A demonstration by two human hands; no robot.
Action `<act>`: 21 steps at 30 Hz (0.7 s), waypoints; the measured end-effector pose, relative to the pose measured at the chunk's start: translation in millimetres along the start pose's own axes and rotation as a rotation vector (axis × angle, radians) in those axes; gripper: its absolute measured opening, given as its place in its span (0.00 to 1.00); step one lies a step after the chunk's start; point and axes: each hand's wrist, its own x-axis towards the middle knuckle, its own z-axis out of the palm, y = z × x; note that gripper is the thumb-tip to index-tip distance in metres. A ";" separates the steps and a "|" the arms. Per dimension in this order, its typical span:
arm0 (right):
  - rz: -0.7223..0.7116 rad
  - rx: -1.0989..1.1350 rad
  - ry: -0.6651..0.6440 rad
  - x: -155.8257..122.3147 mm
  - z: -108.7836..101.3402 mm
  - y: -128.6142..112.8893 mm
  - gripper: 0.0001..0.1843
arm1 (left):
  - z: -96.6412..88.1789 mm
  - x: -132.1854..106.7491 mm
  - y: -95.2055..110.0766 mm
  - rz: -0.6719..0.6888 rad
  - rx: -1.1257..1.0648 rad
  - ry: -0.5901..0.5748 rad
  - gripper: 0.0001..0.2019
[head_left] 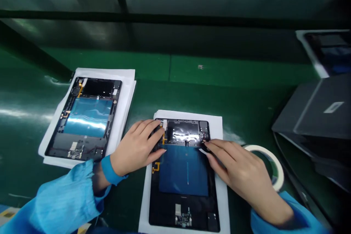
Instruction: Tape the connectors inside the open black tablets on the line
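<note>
An opened tablet (183, 208) lies on white sheets in front of me, with a blue-filmed battery (183, 172) in its middle and a small circuit board (183, 220) near its lower end. My left hand (139, 146) rests on the tablet's upper left edge, fingers apart, close to an orange flex cable (163, 137). At the upper right of the battery, my right hand (236, 161) has its thumb and index finger bent close together. A small white strip (203, 151) shows at the thumb tip. The fingers partly cover the tablet's side edges.
Another opened tablet (87, 117) lies on white sheets (128, 84) at the left. A roll of cream tape (279, 172) is beside my right wrist. A dark grey box (318, 113) stands at the right, with part of a further tablet (336, 51) behind it.
</note>
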 end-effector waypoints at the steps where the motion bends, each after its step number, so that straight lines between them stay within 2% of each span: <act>1: 0.011 0.009 -0.007 -3.3 0.7 2.2 0.11 | 0.2 0.0 -0.2 0.000 -0.003 -0.003 0.20; 4: 0.008 0.023 -0.008 -7.7 1.4 7.9 0.12 | 0.4 -0.6 -1.2 0.001 -0.008 -0.010 0.21; 9: 0.002 0.044 -0.014 -5.1 4.5 13.4 0.14 | -3.2 0.2 2.1 0.028 -0.002 0.041 0.17; 15: 0.024 0.080 -0.052 -6.2 7.7 13.2 0.16 | -9.9 20.9 36.6 0.213 0.060 0.106 0.11; 18: 0.033 0.092 -0.071 -6.1 7.5 12.6 0.17 | -5.4 37.2 53.6 0.277 0.127 0.054 0.14; 21: 0.037 0.102 -0.084 -5.6 7.2 12.9 0.17 | 3.0 49.2 61.2 0.296 0.167 -0.011 0.21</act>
